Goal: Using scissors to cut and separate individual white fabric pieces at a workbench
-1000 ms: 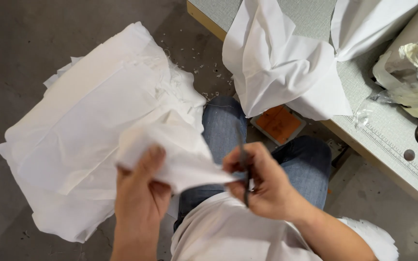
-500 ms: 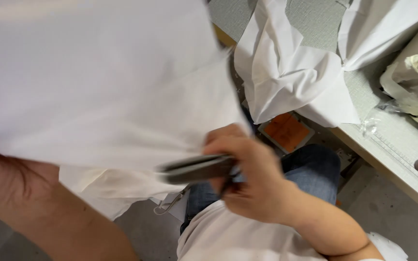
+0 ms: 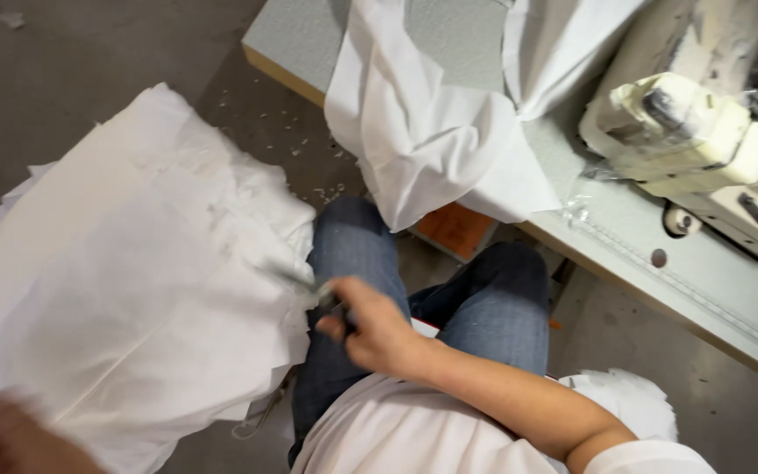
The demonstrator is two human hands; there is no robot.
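Half a second ago the white cloth was lifted up close, filling the upper left of the frame; now it has dropped onto the pile of white fabric [image 3: 125,298] spread over the floor at left. At centre the right hand [image 3: 370,329] has its grip closed around a small dark cutting tool [image 3: 296,279] — blurred, its blades pointing up-left and touching the edge of the pile, just beside the jeans-clad knee [image 3: 353,246]. Only a blurred edge of the left hand [image 3: 6,439] shows at the lower left corner, under the fabric; I cannot tell whether its grip is closed or apart. More white cloth [image 3: 432,149] hangs off the grey counter [image 3: 712,290] at upper centre — a cream sewing machine [image 3: 704,132] stands at upper right.
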